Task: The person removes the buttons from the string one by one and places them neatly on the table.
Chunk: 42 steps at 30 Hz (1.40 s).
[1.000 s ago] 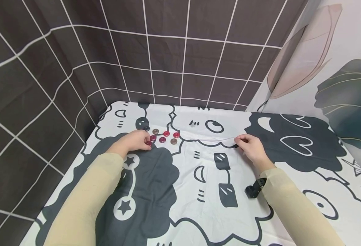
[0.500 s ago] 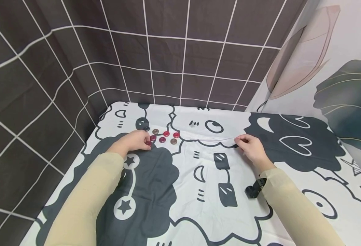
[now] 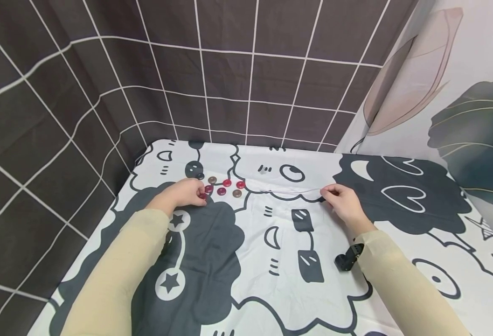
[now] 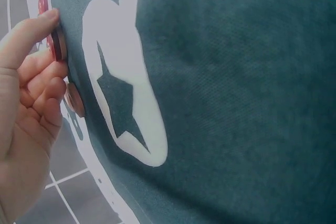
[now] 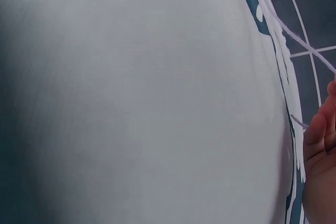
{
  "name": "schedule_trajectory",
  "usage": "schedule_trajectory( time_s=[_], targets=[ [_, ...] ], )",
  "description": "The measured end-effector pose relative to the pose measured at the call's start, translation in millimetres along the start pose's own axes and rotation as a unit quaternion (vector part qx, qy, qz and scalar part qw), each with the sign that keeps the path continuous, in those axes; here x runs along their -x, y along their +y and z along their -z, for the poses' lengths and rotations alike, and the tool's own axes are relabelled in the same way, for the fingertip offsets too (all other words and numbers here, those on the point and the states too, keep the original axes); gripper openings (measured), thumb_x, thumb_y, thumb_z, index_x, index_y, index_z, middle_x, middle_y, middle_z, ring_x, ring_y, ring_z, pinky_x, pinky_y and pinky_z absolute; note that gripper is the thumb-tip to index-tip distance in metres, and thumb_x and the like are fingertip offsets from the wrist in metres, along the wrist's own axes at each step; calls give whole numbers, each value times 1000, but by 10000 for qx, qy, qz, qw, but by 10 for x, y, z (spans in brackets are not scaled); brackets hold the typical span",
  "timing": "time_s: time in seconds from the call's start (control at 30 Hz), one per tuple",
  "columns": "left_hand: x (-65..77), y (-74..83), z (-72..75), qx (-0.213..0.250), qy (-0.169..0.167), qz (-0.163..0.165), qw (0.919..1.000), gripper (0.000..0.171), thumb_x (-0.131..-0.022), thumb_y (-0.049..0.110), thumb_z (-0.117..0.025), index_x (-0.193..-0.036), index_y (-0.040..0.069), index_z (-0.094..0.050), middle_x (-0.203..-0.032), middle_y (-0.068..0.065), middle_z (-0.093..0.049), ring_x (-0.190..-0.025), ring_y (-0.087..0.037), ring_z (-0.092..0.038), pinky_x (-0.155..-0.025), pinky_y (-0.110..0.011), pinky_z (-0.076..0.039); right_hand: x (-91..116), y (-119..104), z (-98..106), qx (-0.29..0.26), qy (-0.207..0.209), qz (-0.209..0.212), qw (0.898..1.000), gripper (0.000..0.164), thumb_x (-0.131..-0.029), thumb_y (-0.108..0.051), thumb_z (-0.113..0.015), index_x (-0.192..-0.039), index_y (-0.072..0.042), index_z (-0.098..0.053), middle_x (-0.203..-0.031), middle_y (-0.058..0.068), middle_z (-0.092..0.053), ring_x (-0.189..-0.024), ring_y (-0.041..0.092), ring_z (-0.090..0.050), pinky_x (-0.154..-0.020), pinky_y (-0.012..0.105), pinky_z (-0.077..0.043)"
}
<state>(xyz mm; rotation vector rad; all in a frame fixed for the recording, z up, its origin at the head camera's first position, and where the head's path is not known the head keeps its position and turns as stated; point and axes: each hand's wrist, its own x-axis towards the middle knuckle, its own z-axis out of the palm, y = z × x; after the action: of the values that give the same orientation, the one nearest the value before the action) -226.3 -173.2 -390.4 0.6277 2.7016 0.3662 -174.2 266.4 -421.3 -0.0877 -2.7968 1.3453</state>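
Observation:
My left hand [image 3: 183,192] pinches a dark red button [image 3: 203,196] at the left of the cloth. In the left wrist view, the thumb lies against that button [image 4: 58,43], and a brownish button [image 4: 74,99] sits by the lower fingers. Several red, dark red and brown buttons [image 3: 222,191] lie just right of the hand. A dark button [image 3: 200,176] is just beyond it. My right hand [image 3: 343,203] pinches a thin white string [image 3: 298,191] that runs left toward the buttons. In the right wrist view, the string [image 5: 300,40] reaches the fingertips. Where its left end lies is hard to see.
A black-and-white cartoon cloth [image 3: 254,261] covers the table. Behind and to the left hangs a dark grid-patterned curtain [image 3: 225,74]. A pale leaf-print curtain [image 3: 473,116] hangs at the right. A black device [image 3: 348,258] is strapped to the right wrist.

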Motion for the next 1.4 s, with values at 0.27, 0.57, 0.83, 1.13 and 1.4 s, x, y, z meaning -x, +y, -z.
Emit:
schedule_trajectory(
  time_s=[0.27, 0.57, 0.83, 1.13, 1.4],
  targets=[
    [14, -29, 22, -5, 218, 11, 9998, 30, -78, 30, -72, -92, 5, -65, -79, -4, -60, -72, -20, -53, -71, -37, -45, 4, -12, 10, -25, 6, -4, 10000, 32, -92, -31, -58, -103, -1, -63, -69, 8, -57, -60, 15, -51, -51, 26, -46],
    [51, -73, 97, 340, 771, 198, 9962, 35, -83, 32, -66, -99, 1, -65, -83, -6, -63, -74, -21, -56, -73, -39, -48, 7, -22, 12, -20, -29, 21, 10000, 34, -92, -31, -57, -104, 0, -62, -69, 9, -57, -60, 15, -52, -52, 26, -46],
    [70, -94, 141, 376, 1039, 435, 9929, 30, -85, 27, -61, -100, 1, -62, -85, -8, -61, -80, -23, -57, -79, -40, -47, 7, -15, 14, -7, -33, 10, 10000, 33, -92, -31, -57, -104, -1, -63, -70, 9, -58, -60, 16, -52, -52, 26, -46],
    [69, -94, 150, 470, 1155, 570, 9906, 44, -87, 27, -60, -120, -2, -56, -111, -15, -55, -103, -28, -53, -95, -45, -41, -4, -5, 12, 20, 23, 15, 10000, 33, -92, -31, -58, -103, -1, -63, -72, 10, -58, -61, 17, -52, -51, 27, -46],
    [49, -134, 189, 487, 1265, 570, 9891, 40, -84, 22, -54, -116, -1, -57, -106, -13, -54, -95, -28, -52, -92, -45, -42, 6, -18, 32, 164, 132, -1, 9998, 31, -92, -31, -57, -102, -2, -64, -83, 9, -59, -67, 18, -52, -56, 26, -45]
  ],
)
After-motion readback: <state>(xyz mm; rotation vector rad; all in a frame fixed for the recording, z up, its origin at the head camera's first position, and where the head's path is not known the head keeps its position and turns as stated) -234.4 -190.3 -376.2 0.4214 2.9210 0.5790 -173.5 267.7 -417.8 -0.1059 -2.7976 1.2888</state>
